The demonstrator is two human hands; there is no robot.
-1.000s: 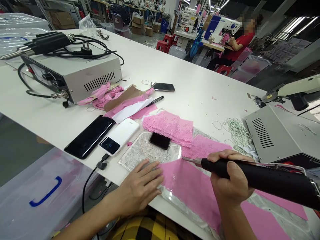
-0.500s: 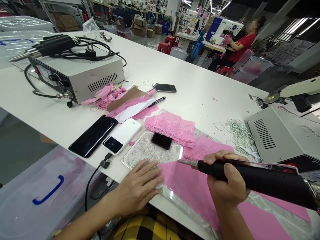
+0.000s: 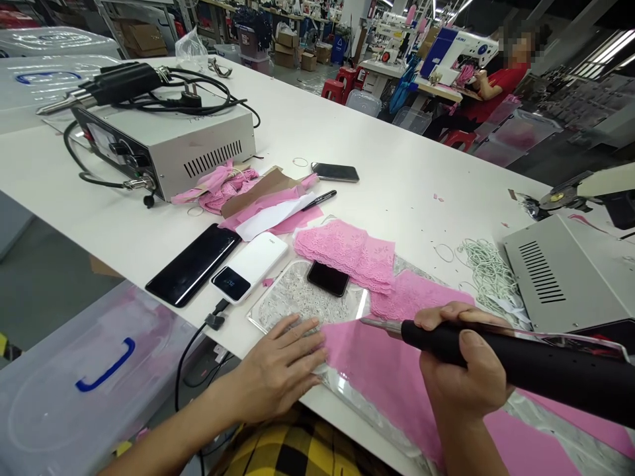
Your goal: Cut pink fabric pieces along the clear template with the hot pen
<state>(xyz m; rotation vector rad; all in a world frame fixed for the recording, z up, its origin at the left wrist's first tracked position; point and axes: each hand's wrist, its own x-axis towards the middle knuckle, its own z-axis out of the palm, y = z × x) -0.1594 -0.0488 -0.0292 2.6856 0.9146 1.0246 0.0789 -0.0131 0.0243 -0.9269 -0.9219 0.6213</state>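
My right hand [image 3: 464, 357] is wrapped round a black handheld ultrasonic cutter [image 3: 536, 363], its pointed metal tip aimed left over the upper edge of a flat pink fabric piece [image 3: 381, 370]. I cannot tell whether the tip touches the cloth. Flat and with fingers stretched, my left hand [image 3: 282, 363] lies at the left end of that piece, fingertips at its edge. Under the fabric is a clear, scratched plate [image 3: 292, 297]. Just behind lie a stack of pink lace pieces [image 3: 347, 251] and another pink lace piece [image 3: 417, 294]. A small black-screened device [image 3: 328, 278] rests on the plate.
Left of the plate are a white power bank [image 3: 251, 264] with a cable and a black phone [image 3: 193, 264]. A grey generator box [image 3: 198, 145] stands at the back left, another grey box [image 3: 560, 271] at right beside tangled pale cord [image 3: 489, 271]. A co-worker [image 3: 496, 92] sits at a sewing machine.
The whole view has shifted slightly, so things appear a little further right. Both hands and the cutter keep nearly the same place on the fabric.
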